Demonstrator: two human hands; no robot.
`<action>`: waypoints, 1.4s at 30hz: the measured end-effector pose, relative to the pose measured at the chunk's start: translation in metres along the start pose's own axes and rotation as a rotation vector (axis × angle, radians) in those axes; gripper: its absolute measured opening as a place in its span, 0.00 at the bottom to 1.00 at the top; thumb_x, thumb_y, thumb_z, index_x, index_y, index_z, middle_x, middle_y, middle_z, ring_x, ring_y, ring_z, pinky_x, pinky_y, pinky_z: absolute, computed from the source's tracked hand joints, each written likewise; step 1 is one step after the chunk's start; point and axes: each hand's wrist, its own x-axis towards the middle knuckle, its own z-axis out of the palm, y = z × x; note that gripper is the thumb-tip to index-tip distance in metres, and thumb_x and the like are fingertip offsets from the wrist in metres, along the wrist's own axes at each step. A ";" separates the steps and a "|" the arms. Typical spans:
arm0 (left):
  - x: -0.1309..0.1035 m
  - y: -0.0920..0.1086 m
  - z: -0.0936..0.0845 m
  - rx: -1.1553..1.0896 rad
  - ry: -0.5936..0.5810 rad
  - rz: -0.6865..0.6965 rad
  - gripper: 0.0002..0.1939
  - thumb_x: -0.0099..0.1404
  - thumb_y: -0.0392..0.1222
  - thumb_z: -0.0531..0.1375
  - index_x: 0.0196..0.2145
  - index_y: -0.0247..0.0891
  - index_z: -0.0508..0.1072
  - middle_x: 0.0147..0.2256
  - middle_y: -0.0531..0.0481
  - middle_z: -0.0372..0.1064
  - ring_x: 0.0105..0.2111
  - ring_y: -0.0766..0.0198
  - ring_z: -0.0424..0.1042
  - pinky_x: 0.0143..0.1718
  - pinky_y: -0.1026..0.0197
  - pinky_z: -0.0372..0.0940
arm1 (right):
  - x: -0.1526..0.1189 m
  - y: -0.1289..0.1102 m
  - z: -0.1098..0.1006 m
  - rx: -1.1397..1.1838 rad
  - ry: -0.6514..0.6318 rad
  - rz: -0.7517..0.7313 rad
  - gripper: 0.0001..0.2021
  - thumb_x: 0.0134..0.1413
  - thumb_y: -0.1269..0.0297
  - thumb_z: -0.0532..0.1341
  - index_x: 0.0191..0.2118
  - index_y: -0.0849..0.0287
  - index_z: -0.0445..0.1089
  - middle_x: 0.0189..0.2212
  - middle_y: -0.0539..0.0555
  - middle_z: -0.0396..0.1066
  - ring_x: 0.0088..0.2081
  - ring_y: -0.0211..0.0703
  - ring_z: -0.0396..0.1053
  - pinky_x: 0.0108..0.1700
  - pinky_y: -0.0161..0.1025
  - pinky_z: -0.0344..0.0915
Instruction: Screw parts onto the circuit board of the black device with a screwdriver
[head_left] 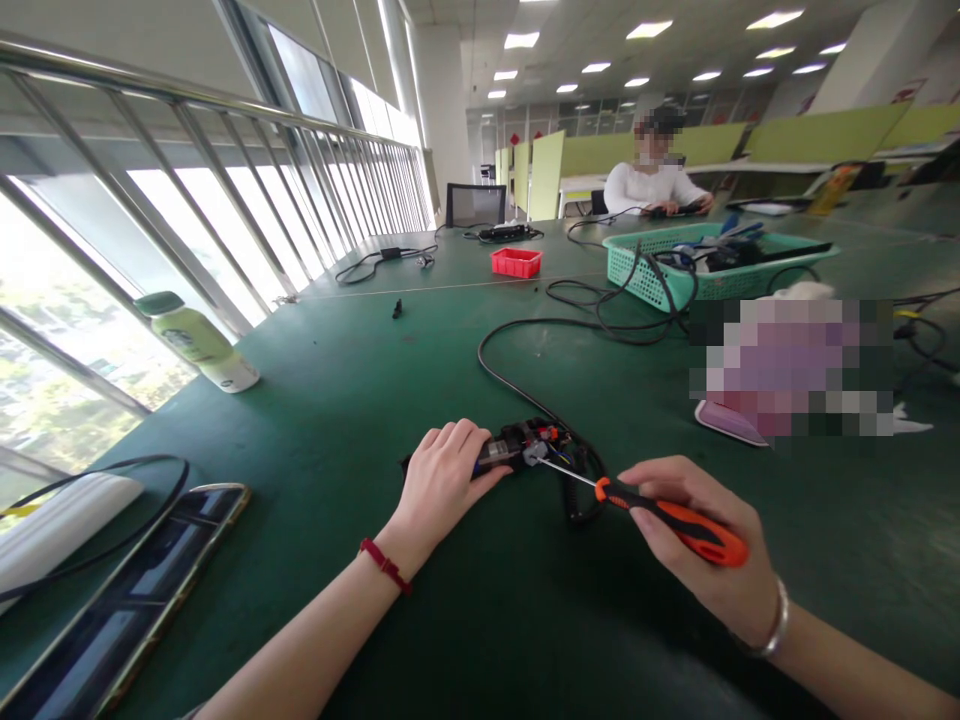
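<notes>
My left hand [442,472] is wrapped over a black corded device [514,446] on the green table, and its fingers press the body from above. The device's casing is open at the right end, where wires and a small orange-red part show. In my right hand [712,540] is a screwdriver [675,520] with an orange and black handle. Its thin metal shaft points left, and the tip meets or nearly meets a small grey part [535,454] at the open end; exact contact is too small to tell. A black cable [517,385] runs from the device toward the back.
A green basket [645,280] of tools and cords stands back right. A red tray [516,263] and a small black piece [397,309] lie farther off. At left are a bottle [199,345] and a phone [142,590]. Across the table sits a person [649,185] in white.
</notes>
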 end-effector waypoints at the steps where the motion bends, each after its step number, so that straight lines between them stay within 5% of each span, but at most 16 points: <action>1: 0.000 0.000 0.000 0.001 -0.004 -0.003 0.14 0.62 0.49 0.57 0.40 0.36 0.67 0.36 0.47 0.66 0.33 0.61 0.66 0.34 0.58 0.61 | 0.001 0.000 0.001 0.016 0.039 -0.025 0.14 0.49 0.74 0.58 0.42 0.52 0.63 0.22 0.45 0.61 0.21 0.34 0.63 0.24 0.31 0.64; 6: 0.000 0.000 0.000 0.014 -0.005 -0.004 0.15 0.61 0.49 0.58 0.39 0.35 0.67 0.37 0.47 0.67 0.33 0.61 0.66 0.34 0.58 0.62 | 0.003 0.003 0.004 0.086 0.154 -0.101 0.27 0.43 0.75 0.60 0.52 0.55 0.56 0.36 0.52 0.62 0.31 0.40 0.67 0.32 0.38 0.69; 12: 0.000 0.000 0.000 0.003 0.009 0.003 0.14 0.61 0.48 0.58 0.39 0.35 0.67 0.37 0.47 0.67 0.33 0.61 0.66 0.33 0.58 0.61 | -0.001 0.003 0.000 0.027 -0.040 0.048 0.10 0.53 0.71 0.56 0.41 0.52 0.62 0.18 0.44 0.59 0.17 0.34 0.59 0.18 0.33 0.58; 18: 0.001 0.001 0.001 -0.001 0.009 -0.006 0.14 0.62 0.49 0.58 0.39 0.35 0.67 0.36 0.47 0.67 0.33 0.60 0.66 0.34 0.57 0.62 | 0.004 0.001 0.003 0.100 0.141 -0.045 0.20 0.47 0.75 0.59 0.47 0.52 0.59 0.28 0.48 0.65 0.26 0.38 0.68 0.28 0.35 0.68; 21: 0.001 0.001 0.001 -0.007 0.019 -0.006 0.14 0.61 0.48 0.58 0.39 0.35 0.67 0.36 0.47 0.67 0.33 0.60 0.66 0.33 0.58 0.62 | 0.008 0.003 0.001 0.181 0.119 -0.002 0.23 0.48 0.72 0.58 0.51 0.54 0.55 0.30 0.49 0.63 0.26 0.38 0.67 0.27 0.35 0.67; 28: 0.001 0.000 0.002 -0.022 0.011 -0.009 0.14 0.62 0.49 0.57 0.39 0.35 0.67 0.37 0.47 0.67 0.33 0.60 0.66 0.33 0.58 0.62 | 0.003 0.003 -0.006 0.007 0.021 0.076 0.07 0.54 0.70 0.56 0.38 0.53 0.65 0.24 0.46 0.66 0.18 0.32 0.62 0.22 0.31 0.62; 35: 0.000 0.000 0.003 -0.019 0.015 -0.013 0.14 0.62 0.49 0.57 0.39 0.36 0.67 0.36 0.47 0.66 0.33 0.60 0.66 0.34 0.57 0.62 | 0.009 0.001 -0.002 0.042 0.161 -0.033 0.23 0.45 0.72 0.60 0.49 0.53 0.57 0.31 0.50 0.64 0.28 0.39 0.68 0.30 0.36 0.68; 39: 0.000 0.000 0.003 -0.018 0.022 -0.006 0.14 0.62 0.49 0.57 0.39 0.36 0.67 0.36 0.47 0.67 0.33 0.61 0.66 0.33 0.58 0.61 | 0.008 0.001 -0.003 0.021 0.019 0.083 0.11 0.51 0.68 0.58 0.43 0.53 0.62 0.20 0.45 0.62 0.17 0.34 0.60 0.17 0.31 0.59; 42: 0.000 0.001 0.001 -0.012 0.026 -0.006 0.14 0.62 0.49 0.57 0.39 0.36 0.67 0.36 0.47 0.67 0.33 0.61 0.66 0.33 0.58 0.61 | 0.005 0.001 -0.003 -0.004 -0.008 0.106 0.05 0.53 0.68 0.57 0.38 0.53 0.64 0.22 0.47 0.68 0.18 0.34 0.64 0.19 0.31 0.61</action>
